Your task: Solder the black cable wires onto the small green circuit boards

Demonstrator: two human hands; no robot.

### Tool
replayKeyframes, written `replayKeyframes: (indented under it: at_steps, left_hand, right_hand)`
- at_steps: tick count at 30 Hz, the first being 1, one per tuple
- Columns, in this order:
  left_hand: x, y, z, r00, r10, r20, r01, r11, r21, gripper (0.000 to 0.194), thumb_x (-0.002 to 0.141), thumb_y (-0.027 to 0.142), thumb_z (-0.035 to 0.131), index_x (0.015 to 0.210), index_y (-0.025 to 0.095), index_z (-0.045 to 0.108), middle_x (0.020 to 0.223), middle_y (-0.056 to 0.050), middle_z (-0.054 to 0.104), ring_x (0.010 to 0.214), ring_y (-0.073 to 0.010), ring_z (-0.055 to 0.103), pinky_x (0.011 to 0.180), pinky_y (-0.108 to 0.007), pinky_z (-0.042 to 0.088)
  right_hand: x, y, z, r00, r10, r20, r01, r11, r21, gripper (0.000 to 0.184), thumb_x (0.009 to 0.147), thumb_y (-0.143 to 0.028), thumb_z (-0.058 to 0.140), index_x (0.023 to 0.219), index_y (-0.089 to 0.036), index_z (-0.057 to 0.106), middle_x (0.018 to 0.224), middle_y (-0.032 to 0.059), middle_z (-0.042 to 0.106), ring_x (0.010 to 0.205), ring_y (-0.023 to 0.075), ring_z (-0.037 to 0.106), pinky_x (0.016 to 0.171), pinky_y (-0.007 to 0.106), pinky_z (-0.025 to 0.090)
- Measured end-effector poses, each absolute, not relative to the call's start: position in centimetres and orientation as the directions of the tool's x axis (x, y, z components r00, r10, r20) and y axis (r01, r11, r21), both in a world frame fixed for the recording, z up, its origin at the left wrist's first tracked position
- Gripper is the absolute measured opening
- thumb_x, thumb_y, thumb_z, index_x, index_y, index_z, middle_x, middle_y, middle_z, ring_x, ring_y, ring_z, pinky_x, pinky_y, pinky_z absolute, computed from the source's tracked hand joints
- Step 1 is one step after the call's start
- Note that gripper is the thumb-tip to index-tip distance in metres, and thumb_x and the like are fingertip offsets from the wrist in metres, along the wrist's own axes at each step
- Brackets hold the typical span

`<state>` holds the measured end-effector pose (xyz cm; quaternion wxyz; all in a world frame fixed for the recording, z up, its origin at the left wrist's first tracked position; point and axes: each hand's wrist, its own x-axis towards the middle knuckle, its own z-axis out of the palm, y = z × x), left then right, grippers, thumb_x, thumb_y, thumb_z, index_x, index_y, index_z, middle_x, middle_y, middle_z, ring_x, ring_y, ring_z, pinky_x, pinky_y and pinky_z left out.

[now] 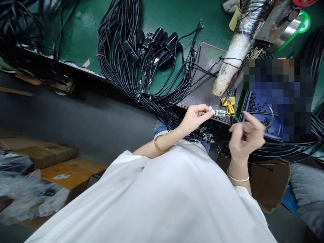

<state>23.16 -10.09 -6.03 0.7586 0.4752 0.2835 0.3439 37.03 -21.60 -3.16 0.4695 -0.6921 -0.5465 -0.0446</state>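
My left hand (196,116) pinches the left end of a small green circuit board (220,113) at the table's front edge. Thin wires run from the board's right end into a black cable (239,113). Beside that cable is my right hand (248,133), slightly blurred. Its thumb and index finger are apart, the other fingers curl inward, and nothing shows between them. A yellow clip (228,104) lies just behind the board. More wired circuit boards (208,136) hang below my left hand, near my lap.
A thick bundle of black cables (118,67) crosses the green table (83,23). Black plastic housings (158,37) lie beside it. A plastic-wrapped post (230,64) slants over a dark board (205,60). At right stands a blue tray (272,126) with small black pieces, partly pixelated.
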Motion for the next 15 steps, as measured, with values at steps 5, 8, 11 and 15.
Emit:
replayKeyframes:
  at_steps: [5,8,11,15]
  left_hand:
    - [23.5,-10.0,-6.3,0.571,0.818,-0.068,-0.273,0.267,0.924,0.024,0.077,0.033,0.078,0.069,0.013,0.068,0.069,0.003,0.055,0.066,-0.0066,0.048,0.066,-0.023,0.038]
    - [23.6,-10.0,-6.4,0.576,0.815,-0.056,-0.274,0.258,0.927,0.022,0.078,0.032,0.077,0.07,0.013,0.069,0.071,0.002,0.055,0.069,-0.0075,0.05,0.067,-0.023,0.038]
    - [23.5,-10.0,-6.1,0.58,0.813,-0.057,-0.279,0.264,0.923,0.022,0.079,0.033,0.077,0.072,0.013,0.071,0.074,0.001,0.056,0.069,-0.0075,0.05,0.069,-0.024,0.04]
    - [23.5,-9.8,-5.8,0.576,0.816,-0.052,-0.272,0.251,0.929,0.022,0.079,0.033,0.077,0.071,0.014,0.071,0.075,0.001,0.054,0.066,-0.0063,0.047,0.065,-0.024,0.038]
  right_hand:
    - [36.3,-21.7,-2.2,0.483,0.679,0.553,0.772,-0.033,-0.634,0.02,0.094,-0.021,0.062,0.113,-0.026,0.063,0.103,0.0021,0.077,0.073,0.0169,0.075,0.059,0.03,0.057]
    - [35.9,-21.0,-2.3,0.369,0.79,0.49,0.823,-0.033,-0.567,0.008,0.091,-0.021,0.065,0.1,-0.024,0.065,0.113,0.0053,0.076,0.099,0.021,0.075,0.078,0.033,0.06]
    - [35.8,-20.2,-2.9,0.38,0.807,0.452,0.774,-0.009,-0.634,0.003,0.092,-0.022,0.063,0.095,-0.023,0.063,0.113,0.0072,0.074,0.106,0.0213,0.072,0.085,0.036,0.06]
    - [36.2,-19.8,-3.4,0.456,0.797,0.395,0.67,-0.016,-0.742,0.004,0.09,-0.022,0.064,0.091,-0.022,0.061,0.112,0.0076,0.072,0.103,0.0213,0.071,0.083,0.037,0.06]
